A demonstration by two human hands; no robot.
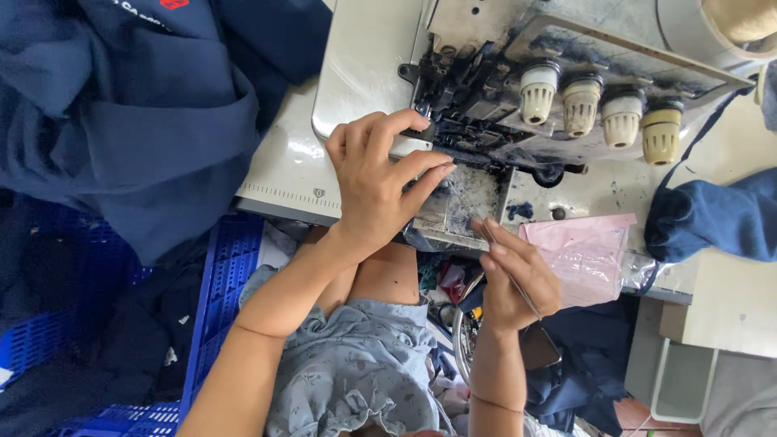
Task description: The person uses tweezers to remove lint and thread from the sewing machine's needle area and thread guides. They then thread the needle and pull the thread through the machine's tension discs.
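My left hand (374, 184) rests on the bed of a worn white overlock sewing machine (364, 65), fingers spread and pointing at its dark needle and presser-foot area (469, 133). It holds nothing that I can see. My right hand (514, 279) is below the machine's front edge, fingers pinched on a thin metal tool like tweezers (522, 295), its tip aimed up toward the stained front plate (473, 198). Several cream tension knobs (599, 109) line the machine's face.
Navy fabric (137, 121) is heaped at the left over a blue plastic crate (222, 283). Another navy piece (712, 218) lies at the right. A pink plastic bag (587, 251) sits on the table edge. A thread cone (740, 20) stands top right.
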